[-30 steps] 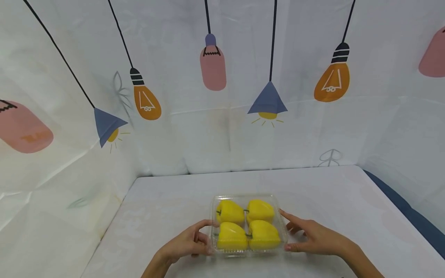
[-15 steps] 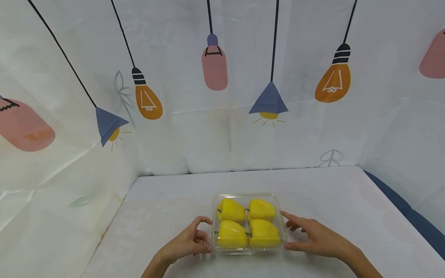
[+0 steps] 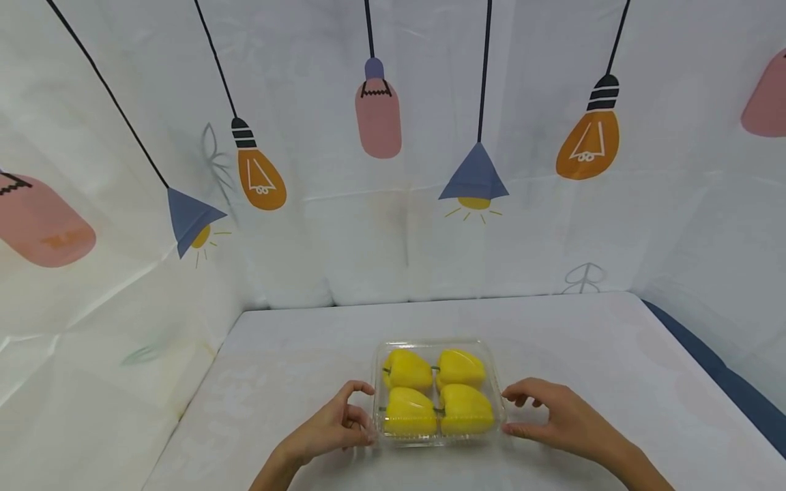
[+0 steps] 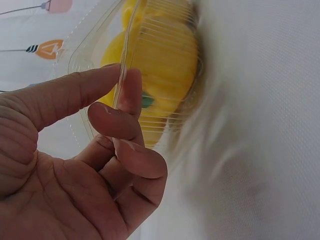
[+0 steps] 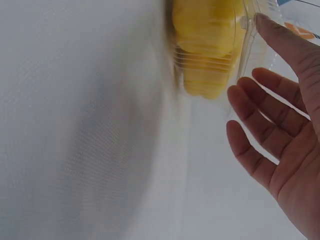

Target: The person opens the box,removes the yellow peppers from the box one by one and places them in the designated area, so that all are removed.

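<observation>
My left grip (image 3: pixel 334 424) pinches the box (image 3: pixel 442 442) at its rim; my right grip (image 3: pixel 555 416), loosely spread, thumbs its opposite side. Likely I'm securing it; next calls for even pressure.

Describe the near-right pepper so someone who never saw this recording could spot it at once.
On the white table sits a clear plastic box, holding four yellow peppers in two rows of two. In the head view, take the row nearer the picture's bottom edge. The near-right pepper is the only one with a neighbour on its left and another directly behind it.
</observation>
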{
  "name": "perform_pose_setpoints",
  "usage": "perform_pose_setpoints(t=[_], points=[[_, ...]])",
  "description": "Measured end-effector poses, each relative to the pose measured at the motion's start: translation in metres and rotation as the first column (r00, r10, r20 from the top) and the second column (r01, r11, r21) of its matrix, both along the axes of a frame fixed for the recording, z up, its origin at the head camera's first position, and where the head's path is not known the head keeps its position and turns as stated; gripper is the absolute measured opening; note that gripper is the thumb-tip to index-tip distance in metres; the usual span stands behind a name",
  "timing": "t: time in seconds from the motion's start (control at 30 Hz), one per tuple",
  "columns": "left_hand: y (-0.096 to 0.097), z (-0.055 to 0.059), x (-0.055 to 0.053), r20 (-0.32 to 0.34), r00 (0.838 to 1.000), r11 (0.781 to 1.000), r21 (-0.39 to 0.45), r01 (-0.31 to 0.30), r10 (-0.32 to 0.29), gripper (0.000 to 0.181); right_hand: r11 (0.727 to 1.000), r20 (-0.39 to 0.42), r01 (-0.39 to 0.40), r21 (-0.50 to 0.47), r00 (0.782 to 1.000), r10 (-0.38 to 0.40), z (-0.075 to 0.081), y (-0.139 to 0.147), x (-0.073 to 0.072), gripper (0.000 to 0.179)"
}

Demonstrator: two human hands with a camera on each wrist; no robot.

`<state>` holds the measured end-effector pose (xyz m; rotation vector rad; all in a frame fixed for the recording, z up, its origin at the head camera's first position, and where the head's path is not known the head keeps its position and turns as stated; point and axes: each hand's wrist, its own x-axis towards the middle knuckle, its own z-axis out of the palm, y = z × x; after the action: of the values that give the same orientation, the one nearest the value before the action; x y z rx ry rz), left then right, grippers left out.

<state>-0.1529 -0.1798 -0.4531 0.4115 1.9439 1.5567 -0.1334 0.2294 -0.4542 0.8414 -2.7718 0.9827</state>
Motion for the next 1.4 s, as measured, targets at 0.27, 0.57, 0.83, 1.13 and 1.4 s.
perform_pose_setpoints(t=[0.27,0.57,0.83,1.13,1.4], points=[[0.0000,-0.0001,-0.0002,-0.003,1.000,1.000,-0.003,-0.003,0.003,0.065,0.984,-0.105,-0.140,-0.112,0.986,0.129,-0.0029,0.0023,0.0021,0.035],[-0.0007,0.0008,-0.0004,-0.013,1.000,1.000,-0.008,0.003,-0.003,0.066,0.972,-0.092,-0.192,-0.138,0.979,0.180,-0.0056,0.0026,0.0027,0.031],[-0.0003,0.0023,-0.0007,-0.008,1.000,1.000,-0.003,0.005,-0.005,0.067,0.970,-0.145,-0.221,-0.104,0.968,0.205,-0.0049,0.0013,0.0043,0.023],[0.0002,0.0020,-0.0013,-0.014,1.000,1.000,-0.014,0.013,-0.013,0.068,0.978,-0.183,-0.202,-0.053,0.965,0.189,-0.0041,-0.0009,0.0066,0.016],[-0.0001,0.0014,-0.0027,-0.016,1.000,1.000,-0.014,0.017,-0.017,0.067,0.956,-0.236,-0.276,-0.097,0.940,0.248,-0.0057,-0.0036,0.0081,0.020]])
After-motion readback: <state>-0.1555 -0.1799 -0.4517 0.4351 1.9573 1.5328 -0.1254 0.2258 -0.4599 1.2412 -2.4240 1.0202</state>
